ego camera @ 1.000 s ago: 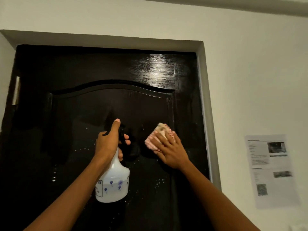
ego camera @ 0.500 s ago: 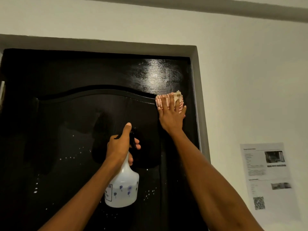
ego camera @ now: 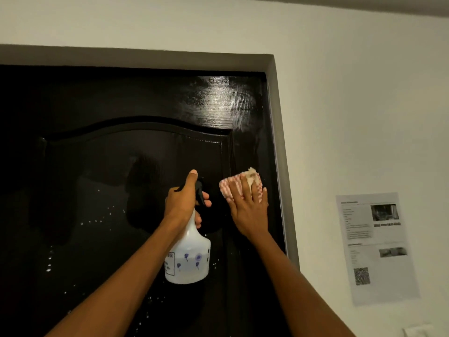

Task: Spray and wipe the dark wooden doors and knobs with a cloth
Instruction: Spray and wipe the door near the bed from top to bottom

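the right hand (ego camera: 250, 210) presses a checked cloth (ego camera: 239, 188) flat on the dark door (ego camera: 121, 154); the left hand (ego camera: 182, 205) grips the spray bottle (ego camera: 188, 256). droplets left unwiped could streak.

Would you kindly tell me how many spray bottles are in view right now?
1. The white spray bottle is gripped at its neck by the left hand, in front of the dark door. None other shows.

Indoor room or hallway, home or rented lodging by the look; which one cannot be told. Dark glossy wooden door (ego camera: 121, 166) with arched raised panel, set in a grey-painted frame (ego camera: 279, 142). Plain white plastered wall (ego camera: 352, 105). Printed notice (ego camera: 379, 246) with small photos and QR code stuck beside the door.
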{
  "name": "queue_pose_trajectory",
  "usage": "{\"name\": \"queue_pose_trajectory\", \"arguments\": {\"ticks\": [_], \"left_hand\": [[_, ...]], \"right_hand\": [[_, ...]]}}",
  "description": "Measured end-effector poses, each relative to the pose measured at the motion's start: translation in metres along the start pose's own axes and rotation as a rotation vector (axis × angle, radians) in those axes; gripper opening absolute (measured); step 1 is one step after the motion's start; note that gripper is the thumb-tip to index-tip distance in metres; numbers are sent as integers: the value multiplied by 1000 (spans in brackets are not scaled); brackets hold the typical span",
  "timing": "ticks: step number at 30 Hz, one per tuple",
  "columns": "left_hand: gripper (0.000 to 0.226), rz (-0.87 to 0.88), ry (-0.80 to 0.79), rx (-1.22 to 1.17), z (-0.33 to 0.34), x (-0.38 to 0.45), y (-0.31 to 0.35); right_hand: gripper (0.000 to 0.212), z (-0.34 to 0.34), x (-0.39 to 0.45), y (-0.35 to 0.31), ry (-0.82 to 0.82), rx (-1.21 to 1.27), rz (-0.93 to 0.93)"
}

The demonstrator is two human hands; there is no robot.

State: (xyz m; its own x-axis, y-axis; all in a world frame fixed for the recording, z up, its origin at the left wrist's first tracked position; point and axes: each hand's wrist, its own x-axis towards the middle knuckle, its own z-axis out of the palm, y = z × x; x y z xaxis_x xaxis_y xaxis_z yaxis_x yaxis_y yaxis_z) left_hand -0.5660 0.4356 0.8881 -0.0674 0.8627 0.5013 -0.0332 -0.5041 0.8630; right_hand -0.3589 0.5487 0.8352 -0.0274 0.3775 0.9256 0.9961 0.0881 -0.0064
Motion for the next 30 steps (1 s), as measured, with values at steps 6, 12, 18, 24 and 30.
{"name": "queue_pose_trajectory", "arguments": {"ticks": [6, 12, 18, 24, 30], "left_hand": [[78, 36, -20, -8, 9, 20, 25], [78, 88, -23, -5, 5, 39, 30], [78, 86, -63, 15, 18, 38, 21], [78, 104, -87, 14, 28, 36, 33], [78, 163, -88, 21, 28, 51, 55]], "right_hand": [[57, -65, 163, -10, 59, 113, 130], [63, -45, 168, -14, 207, 203, 292], [68, -5, 73, -3, 223, 279, 444], [66, -15, 58, 2, 155, 256, 433], [63, -88, 206, 25, 98, 268, 289]]}}
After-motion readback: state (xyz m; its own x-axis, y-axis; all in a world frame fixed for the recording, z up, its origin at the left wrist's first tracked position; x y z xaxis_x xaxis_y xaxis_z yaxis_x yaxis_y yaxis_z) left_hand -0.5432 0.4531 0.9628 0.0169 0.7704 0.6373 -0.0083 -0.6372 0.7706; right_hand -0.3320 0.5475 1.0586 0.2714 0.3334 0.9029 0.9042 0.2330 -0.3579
